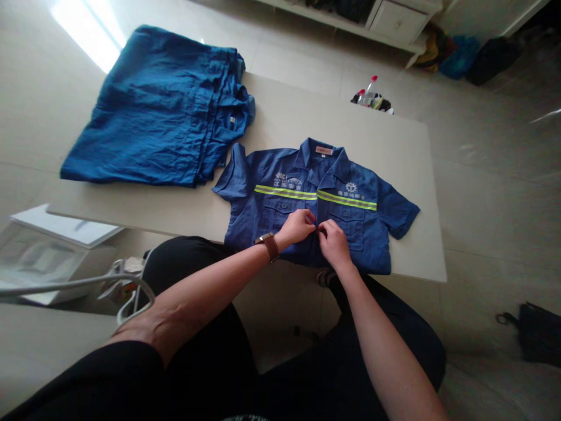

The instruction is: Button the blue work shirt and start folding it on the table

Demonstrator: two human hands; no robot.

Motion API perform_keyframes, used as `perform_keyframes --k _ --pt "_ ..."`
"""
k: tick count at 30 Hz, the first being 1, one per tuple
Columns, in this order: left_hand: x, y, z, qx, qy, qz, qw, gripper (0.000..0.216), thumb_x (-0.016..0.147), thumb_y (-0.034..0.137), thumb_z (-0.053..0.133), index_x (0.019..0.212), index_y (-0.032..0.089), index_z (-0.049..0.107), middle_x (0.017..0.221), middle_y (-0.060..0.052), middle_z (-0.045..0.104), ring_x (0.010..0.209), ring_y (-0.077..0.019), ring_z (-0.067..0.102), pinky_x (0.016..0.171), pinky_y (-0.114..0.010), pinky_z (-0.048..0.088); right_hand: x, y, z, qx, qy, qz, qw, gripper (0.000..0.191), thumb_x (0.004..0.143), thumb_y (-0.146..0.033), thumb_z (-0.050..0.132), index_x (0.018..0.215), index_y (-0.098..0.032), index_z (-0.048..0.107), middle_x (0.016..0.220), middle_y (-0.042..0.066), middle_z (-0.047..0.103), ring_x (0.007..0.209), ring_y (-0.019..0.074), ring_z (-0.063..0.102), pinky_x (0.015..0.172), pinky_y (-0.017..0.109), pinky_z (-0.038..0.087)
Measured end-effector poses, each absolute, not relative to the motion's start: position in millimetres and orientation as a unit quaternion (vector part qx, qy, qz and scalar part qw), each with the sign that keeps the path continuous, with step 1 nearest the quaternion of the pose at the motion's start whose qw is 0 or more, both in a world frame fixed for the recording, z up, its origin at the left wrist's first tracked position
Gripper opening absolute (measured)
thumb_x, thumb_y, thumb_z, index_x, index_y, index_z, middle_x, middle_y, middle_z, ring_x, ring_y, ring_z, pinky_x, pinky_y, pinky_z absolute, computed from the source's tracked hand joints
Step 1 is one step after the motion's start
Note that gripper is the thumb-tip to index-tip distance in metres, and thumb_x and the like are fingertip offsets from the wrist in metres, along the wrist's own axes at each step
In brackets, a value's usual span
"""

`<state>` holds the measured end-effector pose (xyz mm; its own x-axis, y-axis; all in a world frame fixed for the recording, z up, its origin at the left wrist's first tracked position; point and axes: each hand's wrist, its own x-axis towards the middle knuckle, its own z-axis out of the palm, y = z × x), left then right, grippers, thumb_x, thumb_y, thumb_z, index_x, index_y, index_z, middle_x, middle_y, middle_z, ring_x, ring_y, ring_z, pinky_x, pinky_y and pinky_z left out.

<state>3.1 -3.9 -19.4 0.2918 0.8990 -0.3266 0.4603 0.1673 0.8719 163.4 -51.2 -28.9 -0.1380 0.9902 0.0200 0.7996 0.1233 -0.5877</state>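
A blue short-sleeved work shirt lies face up across the front of the table, collar away from me. Yellow reflective strips and white lettering cross its chest. Its lower part hangs over the near edge. My left hand, with a watch on the wrist, pinches the shirt's front edge at the middle. Just to its right, my right hand has its fingers closed on the other side of the same front opening. The fingertips of both hands nearly meet; any button between them is too small to make out.
A stack of folded blue garments covers the left end of the white table. Bottles with red caps stand beyond the far edge. A white cabinet is at the back, and a white box stands at lower left.
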Motion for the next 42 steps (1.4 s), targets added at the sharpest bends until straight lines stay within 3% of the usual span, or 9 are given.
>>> perform_keyframes --k 7,12,22,27,37,42 --pt "-4.0 -11.2 -25.9 0.761 0.503 0.138 0.386 0.023 0.082 0.011 0.059 0.091 0.017 0.079 0.093 -0.009 0.076 0.090 -0.0218 0.069 0.084 -0.030 0.051 163.4 -52.0 -27.6 -0.619 -0.722 0.227 0.209 0.017 0.086 -0.011 0.048 0.083 -0.024 0.058 0.092 0.007 0.061 0.091 0.0253 0.058 0.080 0.036 0.044" --pt "-6.1 -15.1 -27.4 0.785 0.480 0.157 0.359 0.027 0.089 0.013 0.052 0.092 0.019 0.078 0.094 -0.010 0.075 0.088 -0.0210 0.068 0.083 -0.029 0.049 162.8 -51.5 -25.7 -0.616 -0.722 0.230 0.218 0.014 0.087 -0.012 0.050 0.084 -0.023 0.058 0.090 0.006 0.061 0.086 0.0243 0.059 0.078 0.036 0.045" --pt "-0.9 -13.4 -15.1 0.698 0.496 0.250 0.452 0.022 0.087 0.013 0.056 0.089 0.016 0.078 0.083 -0.005 0.076 0.076 -0.0160 0.065 0.073 -0.024 0.044 163.7 -50.2 -13.2 -0.608 -0.717 0.215 0.263 0.013 0.091 -0.015 0.052 0.086 -0.023 0.061 0.090 0.006 0.063 0.087 0.0238 0.061 0.078 0.035 0.047" --pt "2.7 -10.5 -15.0 0.615 0.514 0.263 0.537 0.019 0.082 0.030 0.071 0.083 0.013 0.077 0.077 -0.005 0.074 0.072 -0.0156 0.064 0.064 -0.024 0.042 163.2 -51.3 -12.1 -0.604 -0.726 0.198 0.263 0.011 0.091 -0.016 0.052 0.088 -0.022 0.061 0.092 0.007 0.063 0.090 0.0251 0.060 0.080 0.036 0.047" --pt "9.5 -5.9 -42.9 0.488 0.527 0.330 0.612 0.003 0.075 0.014 0.072 0.077 0.013 0.070 0.067 0.000 0.067 0.063 -0.0105 0.056 0.058 -0.021 0.038 160.5 -52.9 -3.3 -0.600 -0.723 0.186 0.286 0.011 0.092 -0.017 0.056 0.087 -0.023 0.064 0.089 0.005 0.064 0.087 0.0232 0.061 0.078 0.035 0.048" --pt "11.8 -3.8 -33.6 0.415 0.520 0.343 0.663 0.011 0.073 0.004 0.070 0.074 0.013 0.064 0.058 0.004 0.061 0.053 -0.0078 0.053 0.055 -0.020 0.038 159.3 -54.4 -3.0 -0.593 -0.729 0.168 0.296 0.015 0.094 -0.015 0.054 0.085 -0.023 0.062 0.089 0.005 0.065 0.088 0.0233 0.061 0.080 0.036 0.047"
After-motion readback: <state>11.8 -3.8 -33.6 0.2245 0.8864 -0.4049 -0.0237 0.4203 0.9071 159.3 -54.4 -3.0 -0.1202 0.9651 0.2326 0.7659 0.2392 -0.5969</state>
